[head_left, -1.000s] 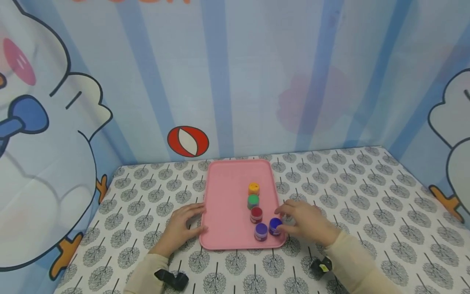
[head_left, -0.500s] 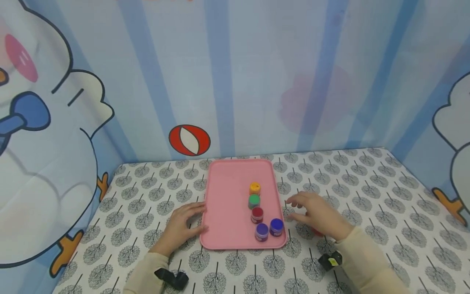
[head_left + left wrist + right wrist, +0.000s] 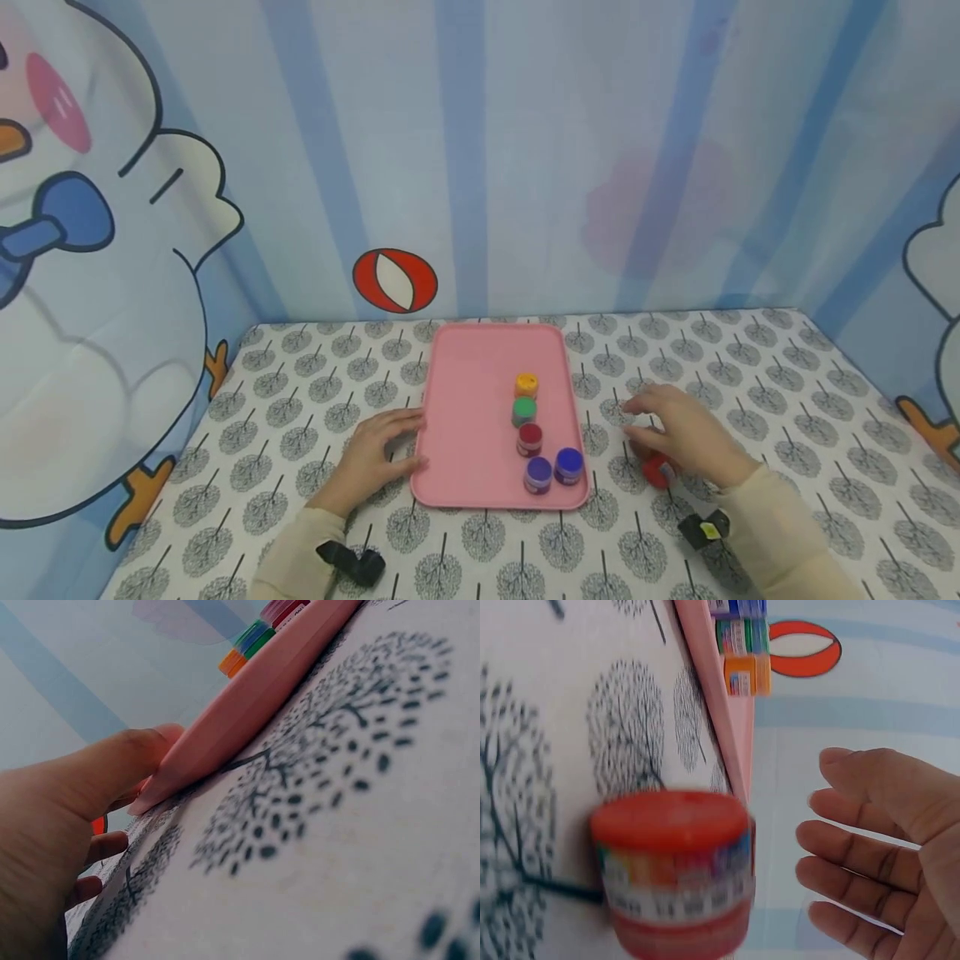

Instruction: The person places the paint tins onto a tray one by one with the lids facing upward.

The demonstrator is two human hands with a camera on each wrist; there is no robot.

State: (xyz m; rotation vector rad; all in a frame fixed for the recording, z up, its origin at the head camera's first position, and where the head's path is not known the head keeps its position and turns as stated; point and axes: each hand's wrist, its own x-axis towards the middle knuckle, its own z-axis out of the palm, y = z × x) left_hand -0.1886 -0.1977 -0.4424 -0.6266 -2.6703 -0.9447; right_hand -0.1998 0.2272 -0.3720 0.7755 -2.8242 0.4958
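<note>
A pink tray (image 3: 472, 417) carries several small lidded jars: an orange jar (image 3: 527, 385), a green jar (image 3: 524, 411), a dark red jar (image 3: 529, 440), a purple jar (image 3: 537, 475) and a blue jar (image 3: 569, 466). My left hand (image 3: 375, 454) touches the tray's left rim with its thumb and fingertips. To the right of the tray, my right hand (image 3: 684, 433) hovers with relaxed fingers and holds nothing. Beneath it, a red-lidded jar (image 3: 675, 877) stands on the table, large in the right wrist view. Something brownish (image 3: 642, 448) beside that jar is mostly hidden by the hand.
A white cloth with a tree print (image 3: 480, 542) covers the table. Behind rises a blue striped backdrop (image 3: 525, 167) with cartoon figures. Each wrist wears a black strap, such as the left strap (image 3: 351, 565).
My right hand has let go of the blue jar and moved right, off the tray, over the red-lidded jar, which has come into view. The left hand stays at the tray rim.
</note>
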